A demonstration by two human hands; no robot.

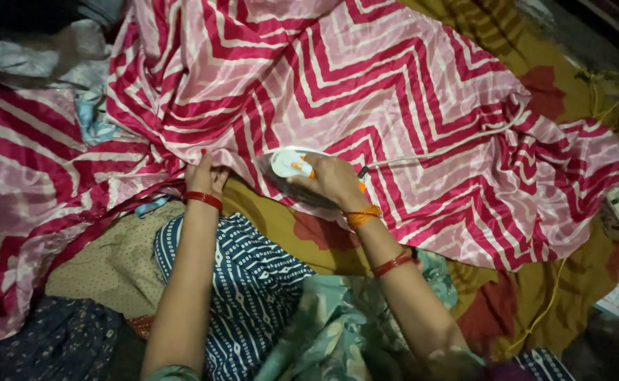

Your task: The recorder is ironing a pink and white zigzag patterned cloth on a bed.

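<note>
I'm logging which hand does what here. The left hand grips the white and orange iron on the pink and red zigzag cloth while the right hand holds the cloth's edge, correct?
Not quite: the hands are swapped. In the head view, the right hand grips the white and orange iron on the pink and red zigzag cloth, while the left hand holds the cloth's edge.

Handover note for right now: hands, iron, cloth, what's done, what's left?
Left hand: pinching the near edge of the pink zigzag cloth, holding it flat.
Right hand: gripping the handle of the white and orange iron, which sits on the cloth edge; its white cord runs right across the fabric.
Done: cloth spread over the olive sheet.
Left: wrinkles remain at the left and far right; how much is pressed cannot be told.
</note>
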